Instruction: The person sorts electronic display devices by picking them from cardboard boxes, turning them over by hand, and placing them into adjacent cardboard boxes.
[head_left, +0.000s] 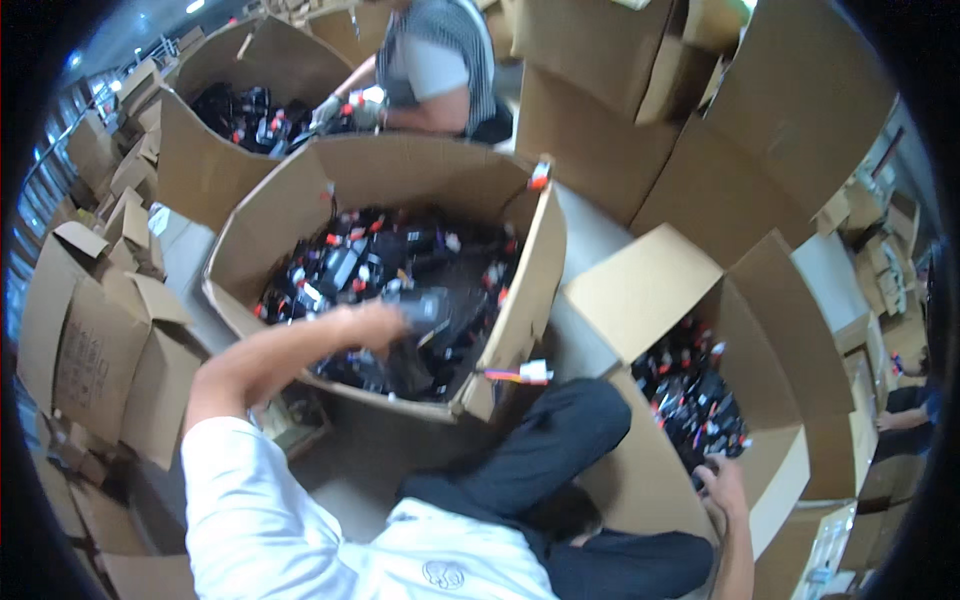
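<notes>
A large cardboard box [235,255] in front of me holds a pile of black block-shaped parts [345,265] with red and white connectors. My left hand [368,326] is over this pile, blurred by motion. Its fingers are closed on a dark block [408,366], smeared too. A grey-black block [424,306] lies beside the fingertips. At the right, a smaller box [785,480] contains more black parts with red and white ends [698,405]. My right hand [724,482] reaches over its near end with curled fingers around something dark, mostly hidden.
Beyond the large box, a gloved co-worker [435,75] handles similar parts in another cardboard box [195,165]. A wire with a white connector [535,373] hangs over the near right corner. Cardboard boxes [110,350] stack up on the left. Tall cardboard panels [790,120] stand at the right.
</notes>
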